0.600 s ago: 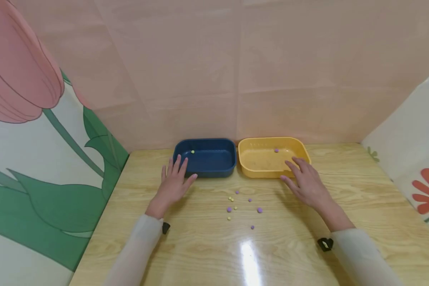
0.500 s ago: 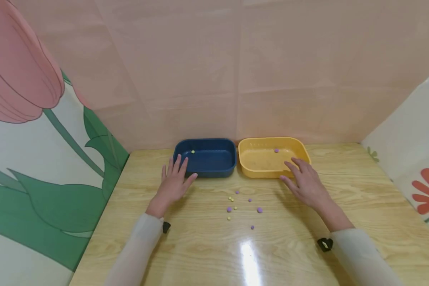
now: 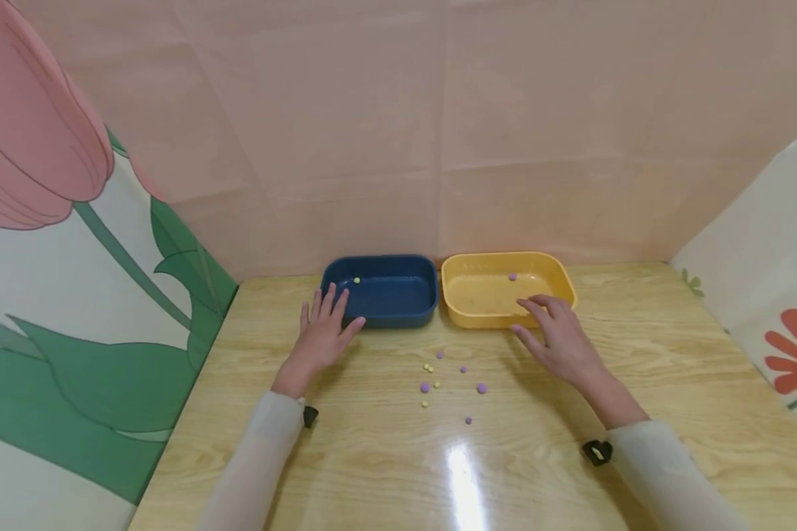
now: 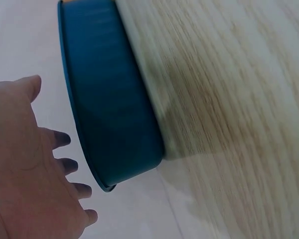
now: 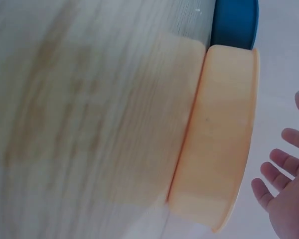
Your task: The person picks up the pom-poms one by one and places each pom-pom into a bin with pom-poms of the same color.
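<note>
My left hand (image 3: 320, 339) hovers with spread fingers at the near left corner of the dark blue tray (image 3: 401, 322). A small yellow ball (image 3: 356, 280) lies inside that tray. Over the near right edge of the yellow tray (image 3: 481, 322) is my right hand (image 3: 558, 343), fingers loosely bent and nothing held. One purple ball (image 3: 513, 277) sits in the yellow tray. In the left wrist view, the left fingers (image 4: 65, 166) are apart from the blue tray's wall. The right wrist view has the right fingers (image 5: 276, 174) extended beside the yellow tray's rim.
Several small balls lie scattered on the wooden table (image 3: 372, 457) in front of the trays, among them a larger purple ball (image 3: 482, 388) and a yellow ball (image 3: 425, 404). Behind the trays rises a pinkish backdrop (image 3: 345, 147). A flower-printed sheet (image 3: 126, 324) borders the left side.
My right hand has shifted slightly left over the yellow tray's near edge. The left hand stays nearly in place, and the whole view has moved a little. The balls lie as before.
</note>
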A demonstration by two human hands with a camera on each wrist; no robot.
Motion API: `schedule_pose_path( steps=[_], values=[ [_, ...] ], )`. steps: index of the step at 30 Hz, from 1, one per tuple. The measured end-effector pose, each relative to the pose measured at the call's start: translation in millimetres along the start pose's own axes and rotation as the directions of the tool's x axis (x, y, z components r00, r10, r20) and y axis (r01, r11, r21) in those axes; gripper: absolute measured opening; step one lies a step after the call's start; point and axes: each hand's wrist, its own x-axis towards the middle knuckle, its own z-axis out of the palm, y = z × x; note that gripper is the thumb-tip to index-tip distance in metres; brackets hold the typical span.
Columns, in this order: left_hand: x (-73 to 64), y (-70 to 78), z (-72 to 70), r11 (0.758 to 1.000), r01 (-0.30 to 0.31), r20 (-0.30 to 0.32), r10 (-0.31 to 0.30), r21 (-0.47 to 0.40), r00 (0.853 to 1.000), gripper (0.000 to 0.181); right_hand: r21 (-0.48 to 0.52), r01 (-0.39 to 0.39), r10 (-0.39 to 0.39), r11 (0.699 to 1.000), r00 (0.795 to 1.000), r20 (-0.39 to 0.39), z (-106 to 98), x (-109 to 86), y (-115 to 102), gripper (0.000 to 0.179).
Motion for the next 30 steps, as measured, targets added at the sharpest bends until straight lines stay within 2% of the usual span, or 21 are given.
schedule_pose_path(
  steps=[9,21,30],
  values=[
    [4.9,2.0,-2.1,1.0,-0.008,0.008,0.008,-0.005,1.0,0.08,0.059,0.059,-0.059,0.996,0.998,-0.01,9,4.2,-11,0.049],
    [13.2,-6.0,3.5,1.0,-0.006,-0.003,0.006,-0.004,1.0,0.081,0.092,0.117,-0.116,0.989,0.993,-0.015,19,7.5,-22,0.049],
    [17.6,-7.5,2.9,1.0,0.013,0.007,-0.013,-0.014,1.0,0.083,0.124,0.071,-0.081,0.99,0.994,0.074,23,7.2,-29,0.047]
  ],
)
